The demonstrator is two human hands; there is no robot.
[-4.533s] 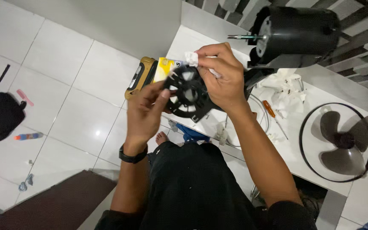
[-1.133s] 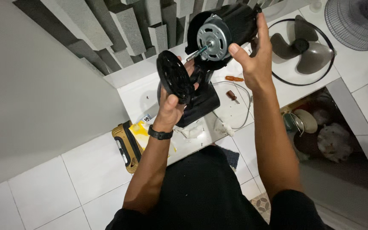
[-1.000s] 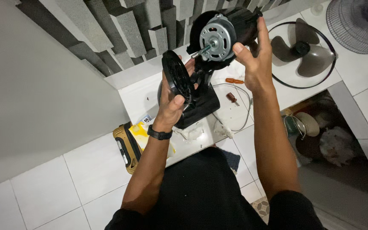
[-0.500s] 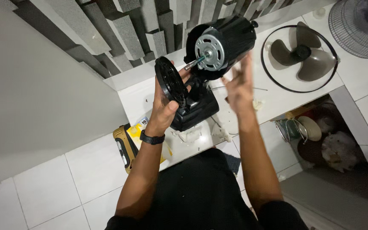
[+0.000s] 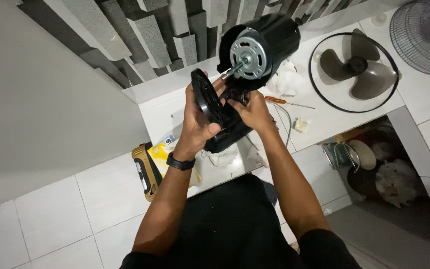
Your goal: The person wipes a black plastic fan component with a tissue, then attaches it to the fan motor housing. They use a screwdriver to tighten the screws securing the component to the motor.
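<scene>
The left hand has its grip closed on a round black slotted cover, thumb on the near face and fingers curled behind, holding it on edge just left of the steel shaft that sticks out of the fan motor, so the cover's centre faces the shaft tip. The right hand is closed around the black neck below the motor, seemingly to steady the fan body on the white tabletop; what its fingertips pinch cannot be told. Farther right lie a grey fan blade inside a black ring, a wire guard, an orange-handled screwdriver and crumpled white tissue, all well apart from the hands.
</scene>
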